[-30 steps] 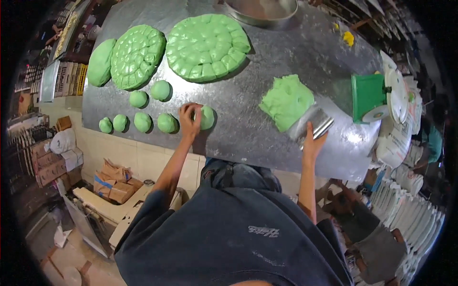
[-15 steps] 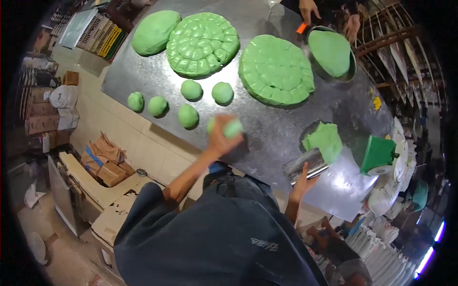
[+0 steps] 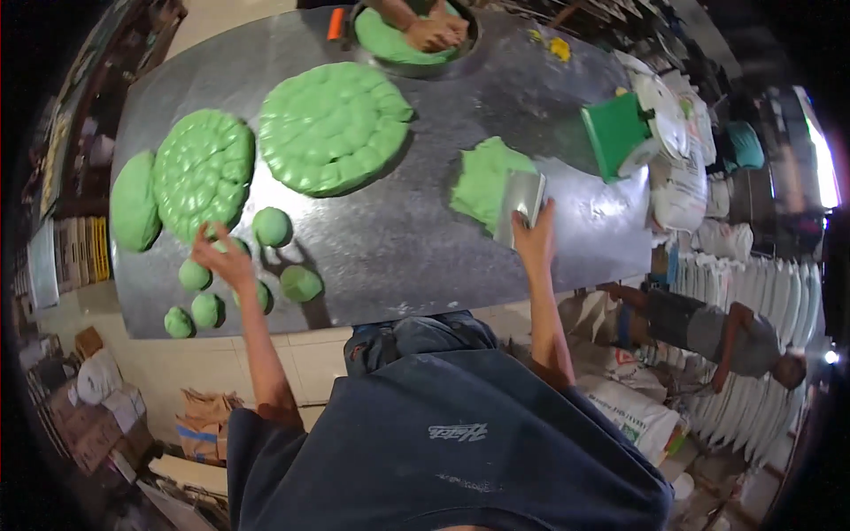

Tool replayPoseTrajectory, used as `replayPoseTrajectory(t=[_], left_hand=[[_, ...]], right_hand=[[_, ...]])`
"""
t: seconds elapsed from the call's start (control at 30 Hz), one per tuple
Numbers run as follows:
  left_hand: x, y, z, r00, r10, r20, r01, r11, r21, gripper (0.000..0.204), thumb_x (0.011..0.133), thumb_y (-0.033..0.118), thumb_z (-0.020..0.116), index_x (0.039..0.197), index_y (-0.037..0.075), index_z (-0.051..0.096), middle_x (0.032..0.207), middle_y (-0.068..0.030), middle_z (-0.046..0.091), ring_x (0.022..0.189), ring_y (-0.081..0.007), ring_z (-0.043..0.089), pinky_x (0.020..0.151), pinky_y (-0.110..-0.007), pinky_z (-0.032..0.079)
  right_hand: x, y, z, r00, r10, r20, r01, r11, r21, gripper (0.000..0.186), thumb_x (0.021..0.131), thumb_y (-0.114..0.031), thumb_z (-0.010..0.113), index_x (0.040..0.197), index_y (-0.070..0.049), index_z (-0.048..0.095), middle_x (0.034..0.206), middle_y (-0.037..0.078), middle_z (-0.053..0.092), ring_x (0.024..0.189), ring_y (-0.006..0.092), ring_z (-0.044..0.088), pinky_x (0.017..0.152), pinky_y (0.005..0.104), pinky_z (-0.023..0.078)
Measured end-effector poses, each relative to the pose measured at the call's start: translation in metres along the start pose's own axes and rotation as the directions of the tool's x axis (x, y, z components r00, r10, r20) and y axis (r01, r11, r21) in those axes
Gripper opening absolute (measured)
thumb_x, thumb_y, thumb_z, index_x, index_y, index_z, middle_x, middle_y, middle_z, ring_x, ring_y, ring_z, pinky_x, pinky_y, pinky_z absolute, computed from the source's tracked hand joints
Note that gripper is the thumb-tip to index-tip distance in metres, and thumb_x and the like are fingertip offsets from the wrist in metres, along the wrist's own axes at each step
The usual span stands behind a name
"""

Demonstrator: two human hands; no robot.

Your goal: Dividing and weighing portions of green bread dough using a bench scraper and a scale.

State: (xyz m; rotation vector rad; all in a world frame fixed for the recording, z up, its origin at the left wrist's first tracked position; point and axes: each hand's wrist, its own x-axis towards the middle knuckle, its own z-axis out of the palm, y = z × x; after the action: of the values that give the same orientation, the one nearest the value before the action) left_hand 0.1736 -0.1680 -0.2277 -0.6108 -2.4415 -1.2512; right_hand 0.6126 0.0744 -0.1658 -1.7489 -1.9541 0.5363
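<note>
My left hand [image 3: 223, 257] reaches over the balls of green dough at the left of the metal table, fingers apart and bent. Just beyond it a dough ball [image 3: 235, 247] is partly hidden by the hand, and another ball [image 3: 195, 274] lies close by its near side. Several more sit around it, among them a ball [image 3: 272, 227] and a cut-looking lump [image 3: 301, 283]. My right hand [image 3: 536, 237] is closed on a shiny metal dough scraper [image 3: 522, 202]. The blade lies against the edge of an irregular green dough piece [image 3: 487, 181].
Large scored dough rounds [image 3: 332, 128] and a smooth dough mass [image 3: 135, 203] lie on the table [image 3: 425, 248]. Another person's hands [image 3: 436, 31] press dough in a bowl at the far edge. A green scale [image 3: 617, 133] stands right; a person [image 3: 708, 332] is beyond stacked sacks.
My left hand has moved left, and the dough it carried now rests on the table among the balls. My right hand has brought the scraper onto the dough piece. The view has turned.
</note>
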Motion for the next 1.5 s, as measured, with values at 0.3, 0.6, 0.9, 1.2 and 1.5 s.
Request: replayPoseTrajectory(t=[0.3, 0.6, 0.9, 1.2, 1.5], left_hand=[[-0.138, 0.206, 0.102, 0.879, -0.096, 0.467, 0.257, 0.92, -0.295, 0.029, 0.09, 0.021, 0.063, 0.111, 0.004, 0.054, 0.107, -0.011, 0.047, 0.1, -0.0195, 0.05, 0.087, -0.033, 0.045], [-0.208, 0.272, 0.195, 0.759, 0.303, 0.577, -0.049, 0.909, -0.414, 0.031, 0.092, 0.014, 0.056, 0.121, 0.006, 0.054, 0.119, -0.0204, 0.053, 0.113, -0.0356, 0.05, 0.099, -0.042, 0.038], [-0.229, 0.295, 0.127, 0.737, 0.367, 0.567, -0.489, 0.869, 0.073, 0.035, 0.086, 0.015, 0.063, 0.119, 0.003, 0.058, 0.108, -0.017, 0.058, 0.102, -0.0348, 0.056, 0.089, -0.041, 0.045], [-0.228, 0.259, 0.141, 0.641, 0.056, 0.765, 0.083, 0.986, -0.143, 0.043, 0.082, 0.025, 0.071, 0.107, -0.007, 0.057, 0.097, -0.0193, 0.059, 0.077, -0.0321, 0.061, 0.065, -0.04, 0.05], [-0.211, 0.222, 0.106, 0.495, -0.157, 0.854, 0.538, 0.828, -0.16, 0.032, 0.081, 0.016, 0.07, 0.099, 0.003, 0.047, 0.086, -0.0088, 0.052, 0.071, -0.016, 0.053, 0.06, -0.03, 0.044]], right_hand=[[0.074, 0.006, 0.065, 0.908, -0.237, 0.345, 0.309, 0.936, -0.171, 0.034, 0.081, -0.005, 0.052, 0.114, -0.004, 0.044, 0.08, 0.023, 0.063, 0.075, 0.0433, 0.063, 0.062, 0.0536, 0.047], [0.118, 0.009, 0.124, 0.926, -0.264, 0.27, 0.218, 0.957, 0.191, 0.052, 0.08, -0.016, 0.064, 0.123, -0.002, 0.04, 0.087, 0.026, 0.063, 0.075, 0.0457, 0.061, 0.064, 0.0539, 0.047], [0.074, 0.041, 0.012, 0.818, -0.181, 0.546, 0.19, 0.981, 0.039, 0.05, 0.08, -0.011, 0.061, 0.122, 0.001, 0.037, 0.092, 0.026, 0.061, 0.076, 0.0451, 0.061, 0.061, 0.0529, 0.049], [0.019, 0.035, 0.06, 0.909, -0.096, 0.405, 0.074, 0.995, 0.072, 0.039, 0.08, -0.005, 0.058, 0.11, 0.005, 0.036, 0.086, 0.027, 0.058, 0.067, 0.0449, 0.06, 0.053, 0.0518, 0.048], [-0.023, 0.002, 0.002, 0.933, 0.065, 0.354, -0.206, 0.903, 0.378, 0.053, 0.077, -0.014, 0.066, 0.116, 0.003, 0.035, 0.084, 0.03, 0.061, 0.079, 0.0519, 0.058, 0.064, 0.0537, 0.046]])
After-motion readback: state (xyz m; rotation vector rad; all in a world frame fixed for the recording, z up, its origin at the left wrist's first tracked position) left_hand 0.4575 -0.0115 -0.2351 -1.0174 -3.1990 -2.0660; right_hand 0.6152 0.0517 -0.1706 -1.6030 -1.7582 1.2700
